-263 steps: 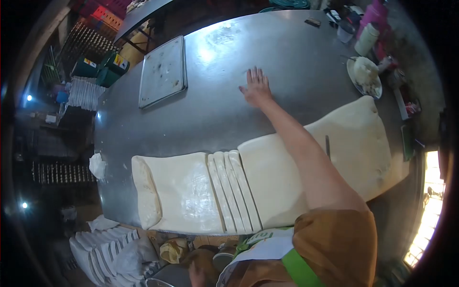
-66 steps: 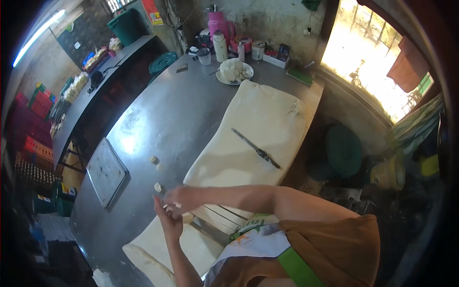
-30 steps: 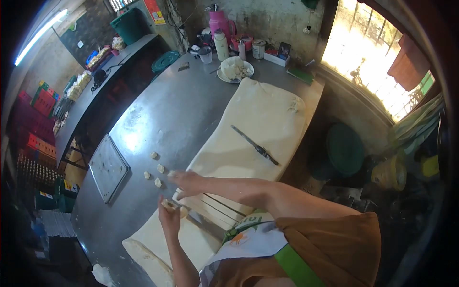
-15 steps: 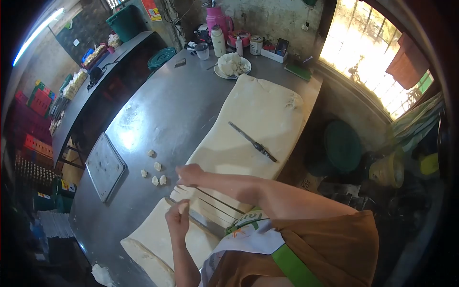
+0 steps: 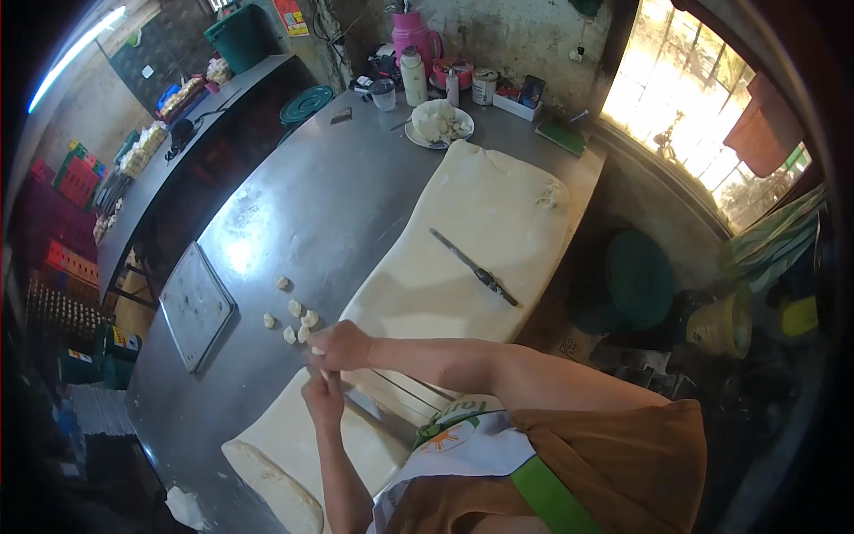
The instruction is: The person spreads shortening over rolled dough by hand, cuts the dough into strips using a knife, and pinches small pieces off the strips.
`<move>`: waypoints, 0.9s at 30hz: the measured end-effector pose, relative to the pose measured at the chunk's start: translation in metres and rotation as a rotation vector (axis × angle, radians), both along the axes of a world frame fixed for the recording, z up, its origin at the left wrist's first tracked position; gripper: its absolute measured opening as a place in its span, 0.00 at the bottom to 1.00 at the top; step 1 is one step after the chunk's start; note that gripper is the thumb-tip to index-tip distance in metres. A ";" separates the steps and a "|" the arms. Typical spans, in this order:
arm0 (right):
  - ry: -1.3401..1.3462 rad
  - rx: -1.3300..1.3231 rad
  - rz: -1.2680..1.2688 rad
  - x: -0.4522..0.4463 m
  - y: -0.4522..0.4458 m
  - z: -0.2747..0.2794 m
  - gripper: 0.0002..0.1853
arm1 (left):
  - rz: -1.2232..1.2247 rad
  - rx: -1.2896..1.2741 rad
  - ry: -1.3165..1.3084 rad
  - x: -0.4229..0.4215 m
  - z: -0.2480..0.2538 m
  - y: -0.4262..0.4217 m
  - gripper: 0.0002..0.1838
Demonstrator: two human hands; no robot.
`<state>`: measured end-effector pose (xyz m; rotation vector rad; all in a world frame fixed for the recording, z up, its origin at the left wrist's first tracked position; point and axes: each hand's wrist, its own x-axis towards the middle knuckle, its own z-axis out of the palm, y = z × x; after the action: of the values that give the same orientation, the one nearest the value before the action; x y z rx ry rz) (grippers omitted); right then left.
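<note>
My left hand (image 5: 325,400) is closed round a piece of dough that shows only in part. Against its top, my right hand (image 5: 344,347) pinches dough at the same spot, fingers together. Several small dough pieces (image 5: 294,308) lie on the metal table just beyond my hands. Cut dough strips (image 5: 398,394) run beneath my right forearm, between a smaller dough slab (image 5: 294,445) on the left and a large dough slab (image 5: 471,205) on the right. A knife (image 5: 473,267) rests on the large slab.
A metal tray (image 5: 197,307) lies at the table's left side. At the far end stand a plate of white dough or fat (image 5: 436,123), a white bottle (image 5: 414,78), a pink jug (image 5: 414,40) and a clear cup (image 5: 382,94). A white lump (image 5: 185,507) sits near the lower left edge.
Small dough pieces have appeared on the table, and their number has grown over the last second. My right hand has come back from reaching over the table to meet my left hand.
</note>
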<state>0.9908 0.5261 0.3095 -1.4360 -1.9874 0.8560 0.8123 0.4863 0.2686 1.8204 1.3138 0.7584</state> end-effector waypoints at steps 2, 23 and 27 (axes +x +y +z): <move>-0.042 0.016 -0.058 0.018 0.012 -0.025 0.16 | -0.118 -0.015 -0.003 0.007 0.024 -0.017 0.19; -0.077 0.244 -0.123 0.016 0.019 -0.047 0.21 | -0.058 0.071 -0.021 -0.010 0.006 -0.004 0.13; 0.028 0.270 0.069 -0.016 0.013 -0.032 0.21 | 0.158 0.301 -0.367 0.007 0.022 0.007 0.12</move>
<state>0.9747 0.5395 0.2773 -1.2024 -2.0517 0.6045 0.8196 0.4934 0.2906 1.7055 1.1540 1.3670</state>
